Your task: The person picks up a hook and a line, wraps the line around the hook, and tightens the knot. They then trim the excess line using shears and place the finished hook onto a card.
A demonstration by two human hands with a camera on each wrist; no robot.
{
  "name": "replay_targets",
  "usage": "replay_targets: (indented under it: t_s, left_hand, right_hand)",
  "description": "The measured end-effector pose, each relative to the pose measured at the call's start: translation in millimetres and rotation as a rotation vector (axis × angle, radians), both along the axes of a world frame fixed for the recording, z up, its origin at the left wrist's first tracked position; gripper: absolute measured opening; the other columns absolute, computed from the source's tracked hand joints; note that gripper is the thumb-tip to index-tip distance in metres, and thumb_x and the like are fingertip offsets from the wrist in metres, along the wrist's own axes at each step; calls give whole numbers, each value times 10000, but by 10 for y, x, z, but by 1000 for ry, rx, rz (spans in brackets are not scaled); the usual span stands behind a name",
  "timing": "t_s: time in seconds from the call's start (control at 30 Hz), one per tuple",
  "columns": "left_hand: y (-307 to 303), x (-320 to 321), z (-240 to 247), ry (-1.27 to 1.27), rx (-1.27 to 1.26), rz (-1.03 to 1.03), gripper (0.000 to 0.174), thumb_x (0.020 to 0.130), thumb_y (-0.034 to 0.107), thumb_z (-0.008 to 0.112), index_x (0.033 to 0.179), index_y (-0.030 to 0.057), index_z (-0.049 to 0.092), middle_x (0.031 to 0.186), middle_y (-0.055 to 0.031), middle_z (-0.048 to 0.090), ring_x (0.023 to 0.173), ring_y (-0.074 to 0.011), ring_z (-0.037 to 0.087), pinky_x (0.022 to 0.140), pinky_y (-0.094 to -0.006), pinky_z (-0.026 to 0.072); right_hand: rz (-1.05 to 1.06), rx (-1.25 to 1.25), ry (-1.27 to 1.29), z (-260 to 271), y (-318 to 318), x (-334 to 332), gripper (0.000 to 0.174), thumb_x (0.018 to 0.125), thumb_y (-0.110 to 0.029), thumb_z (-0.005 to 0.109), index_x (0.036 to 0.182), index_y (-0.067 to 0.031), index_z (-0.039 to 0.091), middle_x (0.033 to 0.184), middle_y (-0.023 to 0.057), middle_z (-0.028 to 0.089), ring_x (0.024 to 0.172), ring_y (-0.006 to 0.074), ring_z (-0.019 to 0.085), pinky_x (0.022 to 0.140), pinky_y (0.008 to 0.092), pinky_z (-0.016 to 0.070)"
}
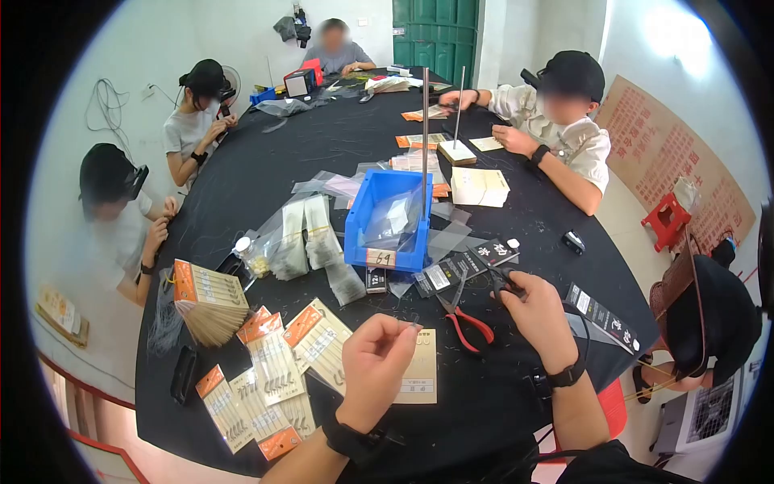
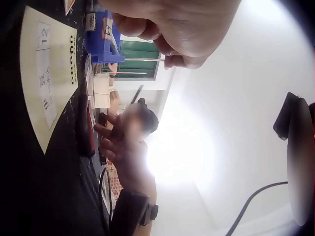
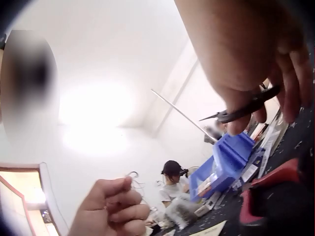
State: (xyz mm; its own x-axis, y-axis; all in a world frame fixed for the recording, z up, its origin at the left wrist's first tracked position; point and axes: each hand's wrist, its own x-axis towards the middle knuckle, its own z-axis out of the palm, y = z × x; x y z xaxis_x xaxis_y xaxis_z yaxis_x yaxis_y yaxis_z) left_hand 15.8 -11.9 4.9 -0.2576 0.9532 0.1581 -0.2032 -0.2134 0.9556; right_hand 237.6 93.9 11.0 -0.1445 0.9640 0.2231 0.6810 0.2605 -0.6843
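Note:
My left hand (image 1: 375,367) pinches a small fish hook (image 3: 133,174) between thumb and forefinger, with thin line trailing from it in the right wrist view. Below that hand a cream card (image 1: 421,385) with a printed label lies on the black tablecloth. To the right, my right hand (image 1: 534,310) holds small dark snips (image 3: 248,108), their pointed tip out past the fingers. Red-handled pliers (image 1: 476,329) lie on the cloth between the two hands. Orange-topped cards bearing hooks (image 1: 270,363) spread to the left of my left hand.
A blue bin (image 1: 359,218) with clear bags stands ahead, a metal rod rising beside it. Bundled packets (image 1: 310,242) and a stack of hook cards (image 1: 211,294) lie to its left. Black packages (image 1: 601,319) lie at right. Several people sit around the table.

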Motion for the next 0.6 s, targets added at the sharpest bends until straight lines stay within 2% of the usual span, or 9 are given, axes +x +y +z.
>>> replay_targets:
  t_s: [0.13, 0.23, 0.27, 0.37, 0.57, 0.6]
  left_hand:
    - [3, 5, -5, -11, -47, -54, 99, 918, 95, 608, 854, 24, 580, 812, -2, 619, 680, -4, 490, 611, -181, 402]
    - [21, 2, 41, -167, -88, -149, 80, 909, 94, 615, 857, 41, 585, 834, -7, 623, 615, 4, 411, 558, -176, 342]
    - [20, 9, 70, -197, -123, -150, 67, 901, 91, 619, 856, 53, 587, 853, -9, 615, 578, 2, 342, 517, -177, 281]
    - [38, -31, -23, -268, -144, -184, 102, 919, 123, 613, 906, 24, 635, 877, 2, 652, 646, 8, 463, 565, -171, 357]
    - [39, -34, -5, -376, -190, -227, 93, 915, 130, 611, 876, 48, 629, 898, 0, 640, 580, 1, 357, 529, -160, 290]
    - [39, -27, 16, -377, -204, -224, 81, 910, 119, 608, 871, 48, 611, 842, 16, 595, 570, -1, 346, 520, -166, 282]
  right_hand:
    - [-101, 77, -136, -22, -79, -24, 306, 788, -145, 676, 1017, 54, 635, 1013, 256, 582, 943, 393, 596, 800, 410, 489]
    - [-116, 69, -185, -76, -65, -36, 319, 773, -143, 692, 1016, 57, 637, 1027, 247, 565, 937, 393, 597, 807, 405, 495]
    - [-124, 33, -187, -32, -81, -46, 324, 767, -144, 698, 1014, 57, 638, 1030, 242, 566, 938, 392, 598, 809, 403, 497]
    - [-123, -14, -180, -23, -92, -58, 336, 747, -142, 719, 1010, 55, 642, 1036, 218, 574, 941, 391, 599, 817, 404, 497]
    - [-34, 23, -214, -31, -130, -68, 278, 796, -94, 670, 1007, 80, 619, 1107, 221, 531, 991, 390, 569, 867, 419, 479]
    - [-20, 24, -225, -33, -142, -74, 265, 807, -86, 657, 1005, 84, 612, 1121, 223, 518, 1003, 393, 560, 876, 424, 474]
